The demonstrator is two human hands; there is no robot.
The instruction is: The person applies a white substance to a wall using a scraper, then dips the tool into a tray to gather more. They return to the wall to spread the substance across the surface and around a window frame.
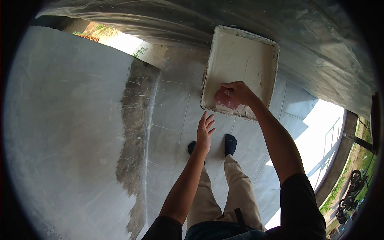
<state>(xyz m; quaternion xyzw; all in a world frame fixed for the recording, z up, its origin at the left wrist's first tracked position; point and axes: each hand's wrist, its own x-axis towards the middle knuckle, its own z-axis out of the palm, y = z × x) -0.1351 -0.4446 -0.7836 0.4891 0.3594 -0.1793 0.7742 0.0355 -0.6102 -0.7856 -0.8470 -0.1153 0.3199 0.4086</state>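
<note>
My right hand [242, 95] is closed on a reddish plastic scraper [224, 100] at the near left part of a shallow tray [276, 60]. Smooth off-white paste [244, 56] fills much of the tray, and some of it clings along the scraper's lower edge. The scraper's exact outline is partly hidden by my fingers. Just short of the tray's near rim, my left hand [204, 134] is open with its fingers apart, holding nothing.
To the left rises a grey coated wall [72, 120] with a rough, dark uncoated strip [134, 132] along its foot. Plastic sheeting [320, 52] hangs beyond the tray. My feet in dark socks [230, 144] stand on grey floor tiles [170, 106]. A motorbike [354, 184] is outside at right.
</note>
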